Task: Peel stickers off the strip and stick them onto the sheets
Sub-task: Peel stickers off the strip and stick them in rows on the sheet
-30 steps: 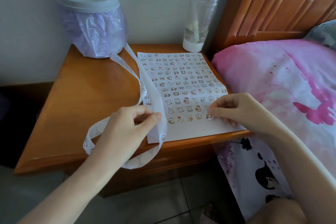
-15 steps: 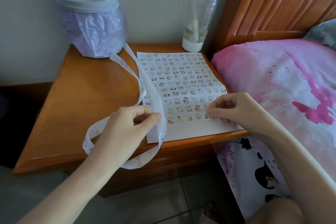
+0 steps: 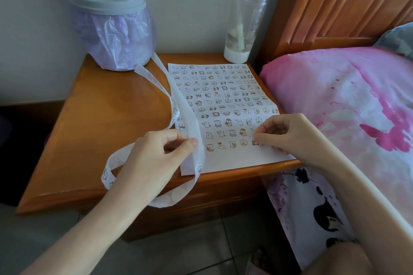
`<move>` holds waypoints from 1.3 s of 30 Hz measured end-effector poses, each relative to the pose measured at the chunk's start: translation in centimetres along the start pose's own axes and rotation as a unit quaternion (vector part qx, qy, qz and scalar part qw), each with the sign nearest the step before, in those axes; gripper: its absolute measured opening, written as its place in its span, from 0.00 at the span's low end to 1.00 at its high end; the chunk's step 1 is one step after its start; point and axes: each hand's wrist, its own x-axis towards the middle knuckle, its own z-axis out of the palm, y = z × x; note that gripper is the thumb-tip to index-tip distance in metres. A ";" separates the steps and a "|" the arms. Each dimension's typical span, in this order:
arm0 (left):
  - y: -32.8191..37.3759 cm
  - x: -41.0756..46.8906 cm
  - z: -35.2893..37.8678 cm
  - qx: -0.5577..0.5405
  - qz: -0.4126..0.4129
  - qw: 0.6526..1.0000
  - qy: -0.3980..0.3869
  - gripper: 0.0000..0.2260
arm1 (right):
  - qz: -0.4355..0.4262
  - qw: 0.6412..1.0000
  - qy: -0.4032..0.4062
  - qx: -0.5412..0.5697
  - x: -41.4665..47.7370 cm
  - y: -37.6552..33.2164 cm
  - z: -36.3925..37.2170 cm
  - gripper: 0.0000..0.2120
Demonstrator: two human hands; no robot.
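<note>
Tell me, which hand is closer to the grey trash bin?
Left. The left hand, pinching the strip, is in front of the bin near the table's front edge. The right hand, pinching a sticker on the sheet, is farther off to the right.

No word, number or brand is showing clearly enough to be read. On the sheet (image 3: 234, 161) and on the strip (image 3: 192, 123), each sticker (image 3: 232, 133) is showing only a small cartoon drawing. Any letters on them are looking too small to tell.
</note>
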 end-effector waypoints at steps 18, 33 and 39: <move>-0.2 -0.2 0.0 0.011 0.008 1.000 0.005 0.06 | 0.001 0.997 0.072 -0.011 0.7 1.6 0.0 0.07; 0.0 -0.2 0.0 0.021 0.004 1.000 0.005 0.06 | 0.040 0.971 0.076 -0.221 0.0 -0.3 2.2 0.31; 0.1 -0.3 0.0 0.014 -0.007 1.000 0.004 0.06 | 0.043 0.974 0.064 -0.212 0.2 -0.3 2.0 0.25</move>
